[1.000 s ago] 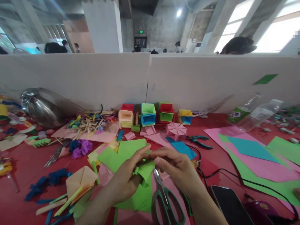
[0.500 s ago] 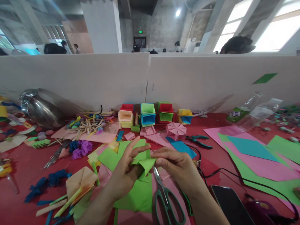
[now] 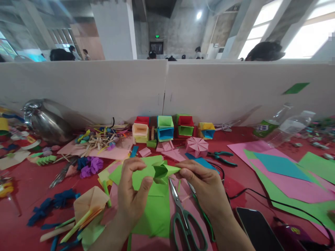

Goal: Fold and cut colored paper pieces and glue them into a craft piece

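Between thumb and fingers, my right hand (image 3: 205, 183) pinches the pointed end of a folded green paper piece (image 3: 163, 171). Its flared, open end points left, toward my left hand (image 3: 134, 186). That hand is held apart from the paper, thumb and curled fingers spread with nothing between them. Below lie green paper sheets (image 3: 154, 216) over pink paper. Scissors (image 3: 184, 216) with dark green handles rest just right of these sheets, blades pointing up and slightly apart.
Small folded paper boxes (image 3: 164, 128) line the white partition (image 3: 104, 87). A pink folded octagon (image 3: 196, 146) and pliers (image 3: 223, 157) lie before them. A phone (image 3: 258, 228) and black cable are at right, bottles (image 3: 293, 127) behind. A metal jug (image 3: 48, 120) lies left near paper flowers (image 3: 91, 166).
My left hand has let go of the green paper and moved left. The paper has turned in my right hand, so its open end now faces left.
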The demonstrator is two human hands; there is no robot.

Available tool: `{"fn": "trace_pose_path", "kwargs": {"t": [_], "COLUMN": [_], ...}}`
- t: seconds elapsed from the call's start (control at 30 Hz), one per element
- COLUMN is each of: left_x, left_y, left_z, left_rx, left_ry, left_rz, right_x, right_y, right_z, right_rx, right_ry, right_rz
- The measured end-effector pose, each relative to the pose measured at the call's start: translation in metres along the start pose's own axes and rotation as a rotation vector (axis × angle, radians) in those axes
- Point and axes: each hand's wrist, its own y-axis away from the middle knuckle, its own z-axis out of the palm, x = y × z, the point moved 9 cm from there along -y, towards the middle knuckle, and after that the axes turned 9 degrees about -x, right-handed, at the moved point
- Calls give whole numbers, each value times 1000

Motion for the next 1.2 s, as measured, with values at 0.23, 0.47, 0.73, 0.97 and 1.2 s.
{"fn": "trace_pose_path", "kwargs": {"t": [0.23, 0.47, 0.73, 0.97, 1.2], "left_x": [10, 9, 13, 13, 11], "left_y": [0, -2, 0, -1, 1], "left_z": [20, 23, 23, 24, 25], "left_rx": [-233, -238, -232, -242, -248], "left_ry": [-189, -256, -309, -325, -441], "left_rz": [71, 85, 135, 125, 122], "right_x": [-7, -13, -12, -14, -16], "right_y": [1, 1, 1, 1, 2], "right_z": [0, 5, 7, 9, 14], "right_rx": [14, -31, -44, -66, -84], "right_ry": [76, 149, 133, 197, 246], "right_rz": [-38, -77, -62, -84, -112]}}
